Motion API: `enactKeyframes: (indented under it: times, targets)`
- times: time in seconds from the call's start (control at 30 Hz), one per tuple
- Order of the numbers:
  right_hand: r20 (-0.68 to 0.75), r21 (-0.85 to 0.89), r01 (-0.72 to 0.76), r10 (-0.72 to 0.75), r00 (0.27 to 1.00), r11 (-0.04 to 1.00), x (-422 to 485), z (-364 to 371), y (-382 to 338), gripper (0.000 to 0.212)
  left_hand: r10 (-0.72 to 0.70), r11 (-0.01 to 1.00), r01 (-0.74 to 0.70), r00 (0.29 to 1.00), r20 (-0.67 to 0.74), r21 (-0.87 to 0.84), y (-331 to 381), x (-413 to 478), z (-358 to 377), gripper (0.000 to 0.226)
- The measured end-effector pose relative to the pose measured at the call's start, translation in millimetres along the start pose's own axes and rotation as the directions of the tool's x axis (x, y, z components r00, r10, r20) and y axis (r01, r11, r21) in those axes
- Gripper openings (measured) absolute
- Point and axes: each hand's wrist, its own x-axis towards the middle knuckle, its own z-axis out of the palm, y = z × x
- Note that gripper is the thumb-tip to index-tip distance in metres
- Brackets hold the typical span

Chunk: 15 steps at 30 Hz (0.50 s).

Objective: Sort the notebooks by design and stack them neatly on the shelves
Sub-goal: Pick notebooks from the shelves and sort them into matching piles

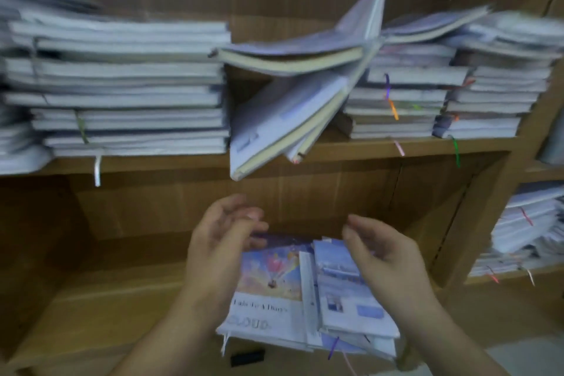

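1. Writing: the balloon notebook [268,281] lies between and under the hands. It shows a hot-air balloon picture, then a printed line ending in "A Diary" and larger letters that look like "CLOUD". Blur hides the rest.
2. The blue notebook [341,293] lies just beside it, under the right hand and overlapping its edge. Its small labels are too blurred to read.
3. Both notebooks top a low pile on the lower shelf [91,299].
4. The left hand [222,241] hovers over the balloon notebook's left edge, fingers loosely curled and gripping nothing. Whether it touches the cover I cannot tell.
5. The right hand [384,256] is relaxed and empty too, its palm turned toward the left hand.
6. Above the hands, the upper shelf [381,148] carries a left stack [122,85] and a right stack [427,94].
7. Directly above the hands, leaning notebooks [290,119] stand tilted in the gap between the stacks.
8. Ribbons [392,108] in purple, orange, green, pink and white hang from the stacks.
9. The shelving is brown wood.
10. Right of the right hand, a neighbouring compartment holds a side pile [525,229].
11. A small black thing [247,357] lies near the wrists.
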Motion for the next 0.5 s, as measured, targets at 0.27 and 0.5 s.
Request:
enactKeyframes:
  times: [0.27, 0.5]
  targets:
    - [-0.153, 0.482, 0.166, -0.105, 0.983, 0.860, 14, 0, -182, 0.038, -0.258, 0.922, 0.292, 0.953, 0.159, -0.254, 107, -7, 37, 0.043]
    - [-0.192, -0.334, 0.426, -0.503, 0.843, 0.841, 45, -45, -235, 0.044, -0.382, 0.822, 0.444, 0.895, 0.231, -0.357, 148, 4, 45, 0.058]
